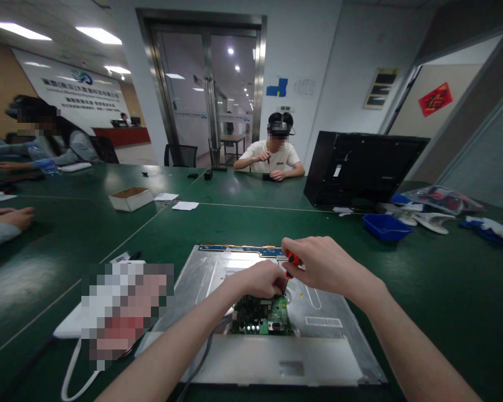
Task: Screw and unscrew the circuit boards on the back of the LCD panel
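My right hand (324, 262) is closed around the red and black handle of a screwdriver (293, 258), its shaft pointing down at the top right corner of a green circuit board (262, 315). Beside the shaft, the fingers of my left hand (265, 278) are pressed together near that same corner. Whatever they pinch, if anything, is hidden. The board sits on the silver metal back of a flat display panel (331, 349), which lies on the green table. A narrow blue circuit strip (235, 249) runs along the panel's far edge. A grey cable (203, 357) passes under my left forearm.
Left of the panel lies a blurred-out object (121, 312) with a white cable (69, 374). Farther off are an open cardboard box (132, 199), a blue tray (388, 228) and a black monitor casing (364, 167). One person sits opposite; others are at the left.
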`<action>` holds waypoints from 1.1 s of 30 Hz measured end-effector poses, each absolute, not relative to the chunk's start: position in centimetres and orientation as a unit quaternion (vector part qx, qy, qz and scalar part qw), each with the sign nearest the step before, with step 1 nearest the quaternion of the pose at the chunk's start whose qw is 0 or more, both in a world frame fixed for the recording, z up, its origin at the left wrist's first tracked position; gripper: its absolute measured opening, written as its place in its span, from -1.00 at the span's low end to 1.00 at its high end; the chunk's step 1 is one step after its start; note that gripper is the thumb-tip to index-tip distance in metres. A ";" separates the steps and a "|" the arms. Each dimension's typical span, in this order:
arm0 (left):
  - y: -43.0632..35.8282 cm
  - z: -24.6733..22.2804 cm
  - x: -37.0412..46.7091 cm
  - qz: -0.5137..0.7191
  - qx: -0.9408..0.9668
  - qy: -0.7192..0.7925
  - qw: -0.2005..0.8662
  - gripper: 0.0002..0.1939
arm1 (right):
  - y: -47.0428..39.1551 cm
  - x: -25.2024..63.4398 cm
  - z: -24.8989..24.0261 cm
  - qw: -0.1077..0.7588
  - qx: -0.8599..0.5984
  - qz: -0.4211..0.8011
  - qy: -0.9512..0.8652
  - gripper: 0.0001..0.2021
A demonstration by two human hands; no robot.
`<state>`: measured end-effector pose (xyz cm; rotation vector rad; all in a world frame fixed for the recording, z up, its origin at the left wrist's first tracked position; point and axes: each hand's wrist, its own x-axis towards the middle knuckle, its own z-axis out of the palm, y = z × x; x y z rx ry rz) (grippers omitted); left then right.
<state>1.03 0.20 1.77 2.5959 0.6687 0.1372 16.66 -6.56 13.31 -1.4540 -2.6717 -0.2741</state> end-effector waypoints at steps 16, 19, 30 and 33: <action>0.3 1.6 1.1 0.054 0.942 0.238 0.230 -0.89 | -6.7 17.2 13.4 0.060 -0.448 -0.042 -0.891 -0.86; 0.2 1.8 1.1 0.056 0.941 0.236 0.234 -0.86 | -6.7 17.2 13.4 0.051 -0.460 -0.066 -0.884 -0.87; 0.1 2.1 1.0 0.045 0.938 0.244 0.243 -0.87 | -6.8 17.5 13.6 0.047 -0.466 -0.056 -0.882 -0.88; 0.1 2.1 1.0 0.049 0.940 0.241 0.238 -0.89 | -6.6 17.4 13.5 0.044 -0.470 -0.069 -0.879 -0.89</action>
